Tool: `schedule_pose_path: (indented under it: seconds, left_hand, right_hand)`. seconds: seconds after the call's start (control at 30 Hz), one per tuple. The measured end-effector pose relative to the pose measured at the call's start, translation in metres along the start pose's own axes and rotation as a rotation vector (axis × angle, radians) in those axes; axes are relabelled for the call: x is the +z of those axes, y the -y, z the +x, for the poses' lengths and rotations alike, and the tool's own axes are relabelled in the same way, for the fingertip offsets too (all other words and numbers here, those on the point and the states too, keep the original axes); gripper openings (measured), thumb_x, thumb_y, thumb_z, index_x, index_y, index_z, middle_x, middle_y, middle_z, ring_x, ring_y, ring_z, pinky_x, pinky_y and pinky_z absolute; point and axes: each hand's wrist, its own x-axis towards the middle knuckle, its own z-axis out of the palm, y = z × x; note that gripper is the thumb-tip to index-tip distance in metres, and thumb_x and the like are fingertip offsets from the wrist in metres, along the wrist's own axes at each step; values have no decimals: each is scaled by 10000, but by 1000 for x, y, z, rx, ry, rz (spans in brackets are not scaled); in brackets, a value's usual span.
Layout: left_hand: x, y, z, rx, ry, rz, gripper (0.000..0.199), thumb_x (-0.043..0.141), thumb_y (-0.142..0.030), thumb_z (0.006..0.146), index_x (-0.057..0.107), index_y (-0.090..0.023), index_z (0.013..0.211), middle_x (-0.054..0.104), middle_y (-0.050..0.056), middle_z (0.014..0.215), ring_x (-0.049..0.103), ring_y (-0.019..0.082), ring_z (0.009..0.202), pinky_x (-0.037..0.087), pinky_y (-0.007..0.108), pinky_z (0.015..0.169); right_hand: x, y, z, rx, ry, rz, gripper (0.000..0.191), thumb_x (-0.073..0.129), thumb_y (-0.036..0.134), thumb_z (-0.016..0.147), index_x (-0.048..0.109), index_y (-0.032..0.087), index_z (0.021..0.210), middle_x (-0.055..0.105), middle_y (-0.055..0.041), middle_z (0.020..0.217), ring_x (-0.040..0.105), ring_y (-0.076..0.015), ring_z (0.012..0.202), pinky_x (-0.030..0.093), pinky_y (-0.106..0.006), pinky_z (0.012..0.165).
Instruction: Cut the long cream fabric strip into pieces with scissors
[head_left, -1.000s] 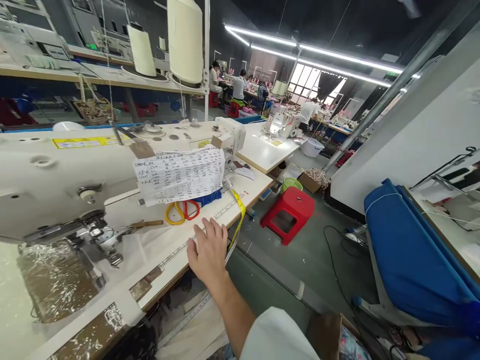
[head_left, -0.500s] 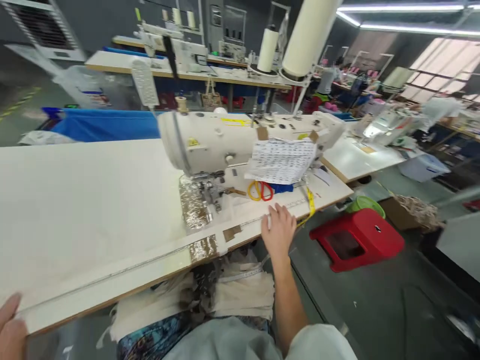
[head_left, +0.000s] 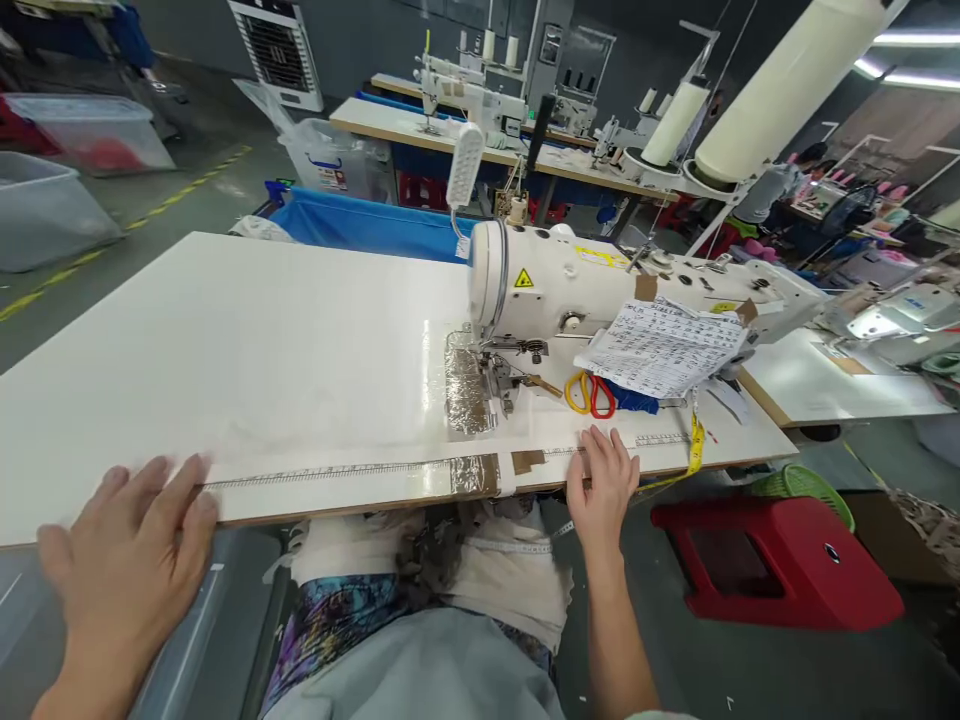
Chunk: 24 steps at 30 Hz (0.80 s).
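Note:
My left hand (head_left: 135,550) lies with fingers spread on the front edge of the white sewing table (head_left: 315,360). Over the table's right front edge rests my right hand (head_left: 604,485), its fingers stretched out and nothing in them. A measuring tape strip (head_left: 337,472) runs along the edge between the two hands. Behind my right hand stands a white sewing machine (head_left: 592,280). Scissors (head_left: 590,394) with yellow and red handles lie beside the machine's needle area, near a blue cloth (head_left: 632,398). A printed paper sheet (head_left: 667,345) hangs on the machine's front.
A red plastic stool (head_left: 780,560) and a green basket (head_left: 806,490) stand on the floor at right. Large thread cones (head_left: 787,90) rise behind the machine. Blue cloth (head_left: 367,222) hangs at the table's back. Clear plastic bins (head_left: 97,130) sit at far left.
The view has swung left, so the scene sits further right. My left hand has come fully into view on the table edge; my right hand stays near the same spot on the edge.

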Motion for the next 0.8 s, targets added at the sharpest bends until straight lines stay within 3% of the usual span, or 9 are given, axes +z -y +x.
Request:
schedule_pose_path:
  seconds: [0.1, 0.17, 0.23, 0.33, 0.47, 0.53, 0.6, 0.67, 0.8]
  left_hand:
    - [-2, -15, 4, 141, -40, -30, 520, 476, -308, 947, 394, -271, 1460, 583, 195, 1328, 458, 406, 1324, 408, 608, 986]
    - [0, -25, 6, 245, 66, -97, 547, 468, -297, 955, 325, -285, 1482, 535, 168, 1389, 438, 347, 1353, 391, 538, 1047]
    - [2, -32, 7, 314, 222, -93, 534, 455, -337, 960, 321, -277, 1473, 498, 147, 1435, 428, 330, 1358, 320, 547, 1102]
    - [2, -28, 4, 341, 339, -64, 457, 473, -427, 936, 481, -249, 1356, 591, 123, 1337, 548, 309, 1223, 353, 516, 1080]
    - [-3, 0, -21, 259, 155, -96, 187, 516, -315, 911, 653, -234, 1008, 727, 66, 938, 666, 229, 883, 503, 357, 828]
    - [-1, 16, -39, 188, 86, -72, 136, 528, -268, 883, 654, -222, 904, 723, 41, 807, 668, 214, 791, 508, 326, 758]
    - [7, 31, -57, 55, 97, 17, 160, 514, -292, 865, 652, -215, 839, 668, 18, 637, 646, 216, 685, 511, 322, 710]
    - [20, 44, -74, -122, 187, 107, 230, 461, -318, 877, 657, -198, 860, 642, 21, 613, 638, 226, 682, 518, 329, 713]
    - [48, 60, -104, -299, 574, 80, 343, 443, -325, 885, 615, -122, 1102, 699, 118, 1028, 649, 276, 972, 526, 340, 797]
  right_hand:
    - [-2, 5, -2, -88, 92, 57, 341, 424, 303, 980, 560, 208, 1277, 587, -109, 1346, 412, -268, 1364, 199, -557, 1144]
    - [-5, 4, -1, -133, 181, 65, 373, 407, 320, 988, 516, 218, 1330, 545, -107, 1395, 398, -260, 1374, 201, -545, 1147]
    - [-10, 0, 0, -187, 263, 64, 417, 425, 359, 980, 477, 227, 1372, 524, -108, 1409, 397, -263, 1370, 208, -542, 1146]
    - [-22, -10, -4, -252, 302, 65, 400, 509, 382, 938, 542, 246, 1312, 586, -103, 1287, 488, -275, 1265, 243, -552, 1127]
    - [-32, -14, -25, -238, 169, 104, 233, 512, 200, 921, 673, 253, 1080, 642, -60, 978, 589, -223, 994, 411, -449, 976]
    - [-30, -6, -41, -254, 152, 150, 228, 525, 149, 905, 677, 229, 1055, 643, -61, 936, 586, -213, 933, 443, -385, 864]
    - [-22, 10, -56, -281, 193, 210, 215, 532, 133, 901, 673, 201, 1048, 649, -70, 937, 579, -208, 902, 438, -356, 805]
    - [-10, 30, -70, -303, 283, 280, 204, 511, 141, 915, 672, 187, 1032, 658, -74, 940, 570, -203, 893, 431, -344, 788]
    - [8, 49, -87, -356, 660, 339, 211, 489, 238, 949, 673, 205, 1047, 678, -60, 1014, 568, -200, 974, 406, -363, 903]
